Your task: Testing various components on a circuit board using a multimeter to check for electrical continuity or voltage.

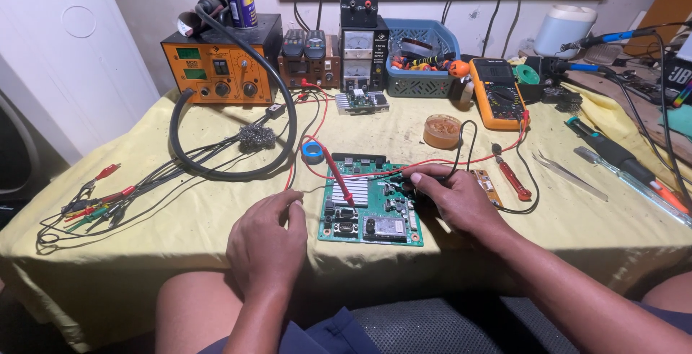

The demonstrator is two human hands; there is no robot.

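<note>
Resting on the yellow-covered desk [180,210], the green circuit board [371,201] lies between both hands. The right hand [454,199] has its grip clenched around a black probe [398,178] touching the board. The left hand [268,242] grips nothing; the red probe [337,175] lies loose across the board.

An electronics repair workshop is being shown: a bench [180,231] draped in yellow cloth is being crowded by an orange soldering station [216,65], a bench power supply [358,47], a yellow multimeter [496,93], a green circuit board [371,202] and tangled test leads [94,199].
</note>
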